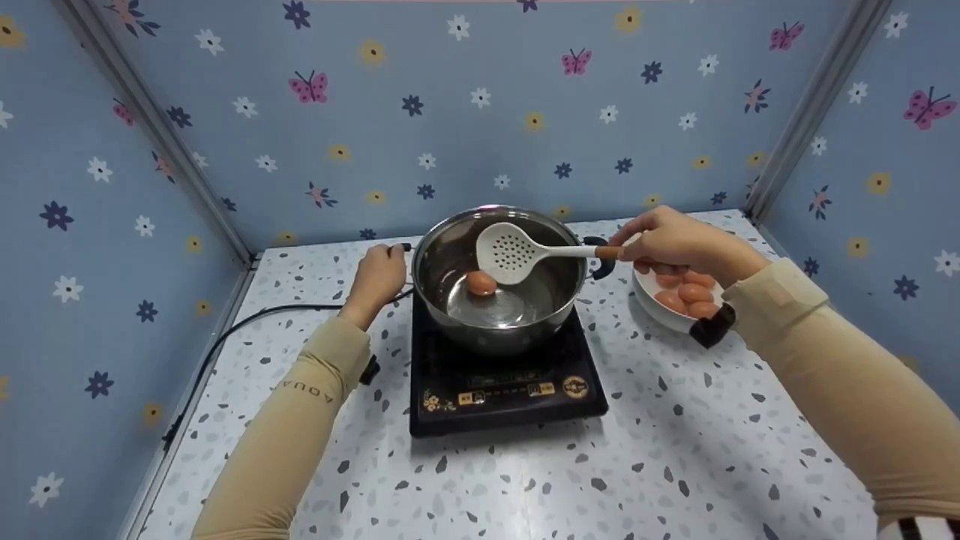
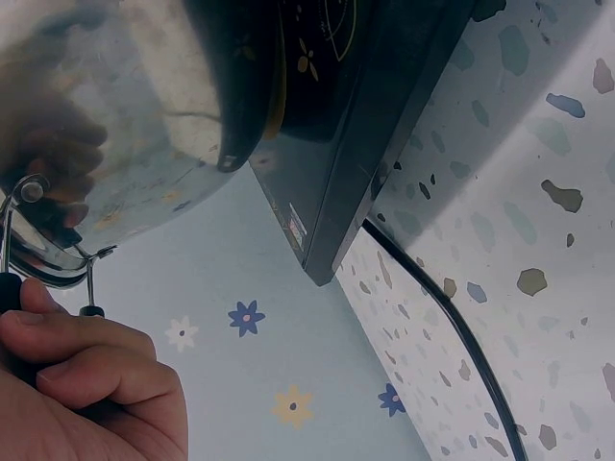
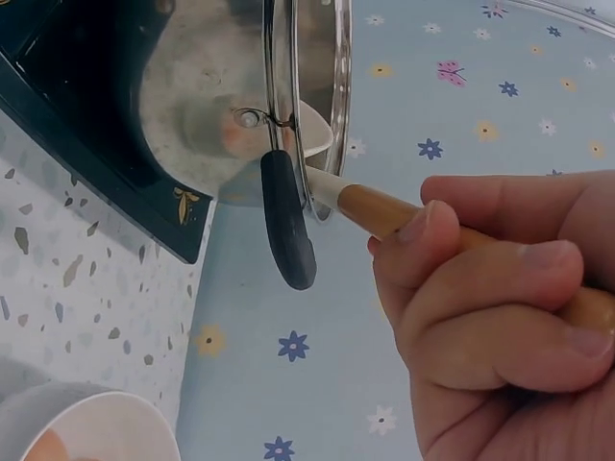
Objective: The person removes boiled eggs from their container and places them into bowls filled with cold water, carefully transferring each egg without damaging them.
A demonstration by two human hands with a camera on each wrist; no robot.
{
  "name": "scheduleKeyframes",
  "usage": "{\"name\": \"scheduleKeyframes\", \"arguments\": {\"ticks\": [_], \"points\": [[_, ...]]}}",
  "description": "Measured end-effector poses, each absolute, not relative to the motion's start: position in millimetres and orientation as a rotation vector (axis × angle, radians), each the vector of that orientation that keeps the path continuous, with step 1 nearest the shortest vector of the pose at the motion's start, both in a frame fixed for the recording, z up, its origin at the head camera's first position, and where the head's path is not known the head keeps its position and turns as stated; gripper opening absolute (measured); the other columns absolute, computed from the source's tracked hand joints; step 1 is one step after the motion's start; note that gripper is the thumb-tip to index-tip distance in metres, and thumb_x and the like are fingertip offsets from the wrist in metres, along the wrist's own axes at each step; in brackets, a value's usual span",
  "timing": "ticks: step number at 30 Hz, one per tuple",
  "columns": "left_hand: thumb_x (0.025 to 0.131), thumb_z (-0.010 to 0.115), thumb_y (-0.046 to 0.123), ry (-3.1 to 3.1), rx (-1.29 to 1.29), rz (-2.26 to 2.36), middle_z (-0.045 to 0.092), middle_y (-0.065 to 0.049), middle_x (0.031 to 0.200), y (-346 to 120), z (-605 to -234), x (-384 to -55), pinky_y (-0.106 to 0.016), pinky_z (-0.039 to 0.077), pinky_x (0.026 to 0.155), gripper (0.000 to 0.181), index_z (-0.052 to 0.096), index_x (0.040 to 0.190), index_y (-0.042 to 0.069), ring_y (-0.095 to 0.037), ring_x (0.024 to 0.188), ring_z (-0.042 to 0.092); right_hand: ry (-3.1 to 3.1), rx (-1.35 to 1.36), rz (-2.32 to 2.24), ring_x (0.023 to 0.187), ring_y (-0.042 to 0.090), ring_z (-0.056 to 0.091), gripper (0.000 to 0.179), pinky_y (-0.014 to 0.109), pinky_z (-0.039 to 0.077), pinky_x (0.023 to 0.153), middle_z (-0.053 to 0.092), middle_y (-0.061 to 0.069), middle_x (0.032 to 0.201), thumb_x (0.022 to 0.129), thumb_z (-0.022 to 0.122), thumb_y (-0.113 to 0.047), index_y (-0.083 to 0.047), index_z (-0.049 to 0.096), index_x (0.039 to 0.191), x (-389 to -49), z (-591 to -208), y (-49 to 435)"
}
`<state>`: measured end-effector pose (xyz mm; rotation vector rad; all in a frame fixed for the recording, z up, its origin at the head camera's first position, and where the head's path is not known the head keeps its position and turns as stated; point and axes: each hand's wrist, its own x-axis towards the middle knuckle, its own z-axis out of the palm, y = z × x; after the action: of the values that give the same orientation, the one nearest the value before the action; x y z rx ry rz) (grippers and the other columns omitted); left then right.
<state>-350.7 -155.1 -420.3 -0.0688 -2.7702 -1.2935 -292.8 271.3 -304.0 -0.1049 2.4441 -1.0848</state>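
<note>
A steel pot (image 1: 499, 336) stands on a black induction cooker (image 1: 510, 412). My left hand (image 1: 379, 277) grips the pot's left black handle; in the left wrist view the fingers (image 2: 106, 355) curl round it. With my right hand (image 1: 667, 240) I hold a white slotted skimmer (image 1: 510, 253) by its brown wooden handle (image 3: 380, 209). The skimmer's perforated head is inside the pot, beside one brown egg (image 1: 481, 283) that lies at the bottom; whether they touch I cannot tell. The pot's right black handle (image 3: 288, 226) is free, just below the skimmer's shaft.
A white bowl (image 1: 660, 315) with several brown eggs (image 1: 697, 292) stands right of the cooker, under my right forearm. A black power cord (image 1: 277, 307) runs left from the cooker across the speckled table (image 1: 510, 480). Flowered panels (image 1: 480, 135) enclose the back and sides.
</note>
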Motion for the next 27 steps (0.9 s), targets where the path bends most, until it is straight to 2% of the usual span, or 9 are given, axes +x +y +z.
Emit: {"name": "scheduleKeyframes", "arguments": {"ticks": [13,22,27], "points": [[0.118,0.031,0.024,-2.763,-0.094,-1.313,0.04,-0.002,0.073,-155.5,-419.8,-351.5,-0.038,0.036,0.066,0.039,0.044,0.083,0.013,-0.017,0.063,0.038,2.394,-0.142,-1.072,0.047,0.011,0.033,0.038,0.029,0.033,0.046,0.064,0.003,0.073,0.107,0.061,-0.012,-0.006,0.068,0.144,-293.7,-300.4,260.9],[0.118,0.032,0.024,-2.761,-0.079,-1.29,0.045,-0.005,0.078,-154.9,-418.8,-351.8,-0.039,0.039,0.07,0.038,0.052,0.089,0.009,-0.021,0.069,0.044,2.332,-0.159,-1.085,0.048,0.01,0.027,0.034,0.028,0.027,0.046,0.062,0.003,0.073,0.103,0.062,-0.007,-0.011,0.076,0.134,-290.8,-300.0,254.6],[0.118,0.031,0.025,-2.773,-0.069,-1.272,0.043,-0.004,0.077,-155.0,-419.4,-352.2,-0.04,0.039,0.072,0.039,0.049,0.086,0.011,-0.022,0.069,0.043,2.324,-0.158,-1.034,0.049,0.01,0.028,0.034,0.027,0.027,0.046,0.063,0.003,0.073,0.103,0.063,-0.009,-0.012,0.076,0.134,-290.8,-298.5,249.5]]}}
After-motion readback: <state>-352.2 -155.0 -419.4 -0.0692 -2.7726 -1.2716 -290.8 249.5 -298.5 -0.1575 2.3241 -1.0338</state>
